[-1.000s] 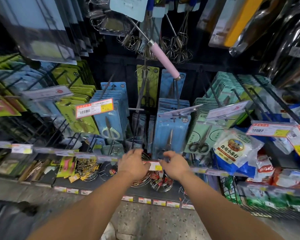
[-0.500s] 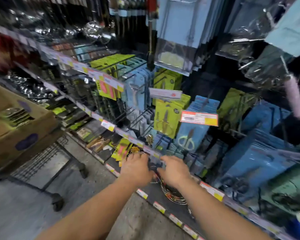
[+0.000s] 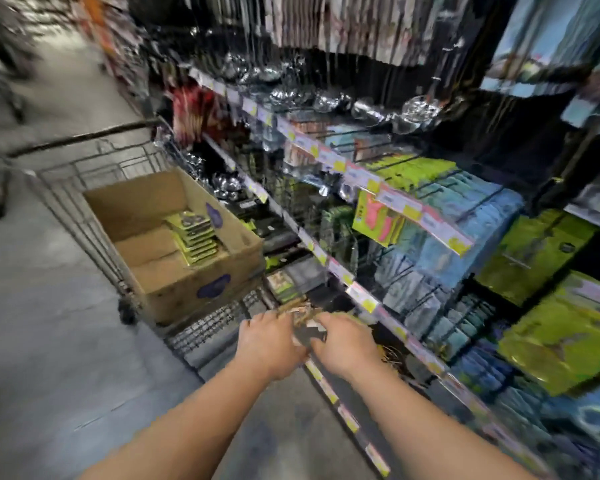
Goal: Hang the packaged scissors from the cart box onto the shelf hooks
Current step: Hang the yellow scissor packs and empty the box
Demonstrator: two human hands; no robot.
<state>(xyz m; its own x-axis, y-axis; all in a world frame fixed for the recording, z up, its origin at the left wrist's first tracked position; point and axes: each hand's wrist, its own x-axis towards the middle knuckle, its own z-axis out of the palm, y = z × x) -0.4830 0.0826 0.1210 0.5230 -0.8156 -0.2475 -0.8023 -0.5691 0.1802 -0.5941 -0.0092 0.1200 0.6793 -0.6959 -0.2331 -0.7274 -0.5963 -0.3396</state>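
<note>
Both hands are hovering low in front of the shelf's bottom edge, the left hand [image 3: 269, 344] and right hand [image 3: 343, 344] close together; blur is hiding the fingers, so I cannot tell whether they are gripping anything. The packaged scissors [image 3: 194, 242] are lying stacked in the cart box [image 3: 194, 289], up and to the left of the hands, long axis running away from the person. The left hand is sitting nearer, so it is probably the natural one to reach over.
</note>
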